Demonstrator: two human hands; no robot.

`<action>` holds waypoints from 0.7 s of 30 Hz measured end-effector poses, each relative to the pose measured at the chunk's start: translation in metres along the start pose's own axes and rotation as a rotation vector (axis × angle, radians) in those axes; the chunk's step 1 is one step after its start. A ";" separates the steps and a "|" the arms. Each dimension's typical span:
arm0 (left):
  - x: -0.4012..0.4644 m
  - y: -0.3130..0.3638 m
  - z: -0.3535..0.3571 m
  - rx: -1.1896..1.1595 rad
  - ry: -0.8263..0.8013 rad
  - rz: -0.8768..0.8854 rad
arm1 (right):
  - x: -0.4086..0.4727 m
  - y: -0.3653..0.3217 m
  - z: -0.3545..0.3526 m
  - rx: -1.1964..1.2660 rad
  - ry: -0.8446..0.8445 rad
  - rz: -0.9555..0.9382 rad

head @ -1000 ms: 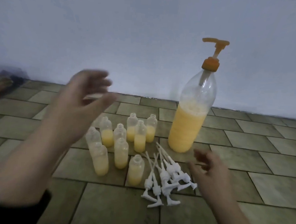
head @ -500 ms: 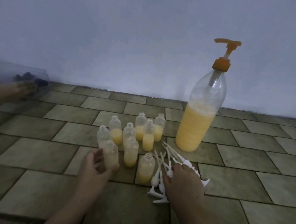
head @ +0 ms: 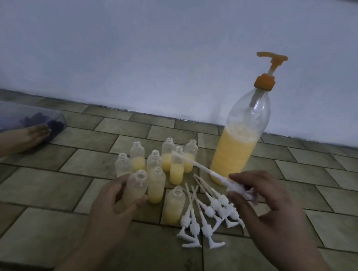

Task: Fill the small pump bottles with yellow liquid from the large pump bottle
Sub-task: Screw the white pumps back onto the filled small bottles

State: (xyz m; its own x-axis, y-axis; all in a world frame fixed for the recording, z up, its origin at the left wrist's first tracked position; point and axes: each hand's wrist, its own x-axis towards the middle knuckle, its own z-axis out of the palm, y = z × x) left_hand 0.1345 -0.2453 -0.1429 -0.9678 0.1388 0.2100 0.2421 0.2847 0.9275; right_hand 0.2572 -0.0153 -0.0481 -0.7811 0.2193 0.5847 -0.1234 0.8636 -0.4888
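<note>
The large clear pump bottle (head: 238, 146) with an orange pump stands on the tiled floor at the right, about half full of yellow liquid. To its left stand several small open bottles (head: 176, 170), most partly filled with yellow. My left hand (head: 114, 206) grips one small bottle (head: 137, 187) lifted at the front of the group. My right hand (head: 273, 215) pinches a white pump top (head: 219, 179), its dip tube pointing up-left over the bottles. Several more white pump tops (head: 207, 215) lie on the floor between my hands.
A clear plastic box (head: 15, 116) with dark items sits at the far left by the wall. A foot (head: 22, 139) rests on the floor beside it. The pale wall (head: 157, 51) runs along the back of the tiled floor.
My left hand has closed around a small bottle and lifted it. My right hand has picked one white pump top out of the pile and raised it.
</note>
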 end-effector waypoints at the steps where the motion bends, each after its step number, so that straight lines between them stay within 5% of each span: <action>1: -0.002 0.003 0.000 0.030 -0.007 0.041 | 0.002 -0.002 -0.005 -0.034 -0.011 -0.076; 6: -0.011 0.011 0.002 0.126 -0.020 0.125 | 0.006 -0.003 -0.009 -0.115 -0.053 -0.243; 21: -0.017 0.026 0.000 0.306 -0.117 0.263 | 0.013 -0.006 -0.013 -0.298 -0.148 -0.256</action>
State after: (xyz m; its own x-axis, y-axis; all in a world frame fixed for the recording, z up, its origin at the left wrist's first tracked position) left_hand 0.1569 -0.2407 -0.1225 -0.8603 0.3461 0.3743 0.5060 0.4912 0.7089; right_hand 0.2556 -0.0114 -0.0294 -0.8302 -0.0686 0.5533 -0.1596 0.9801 -0.1179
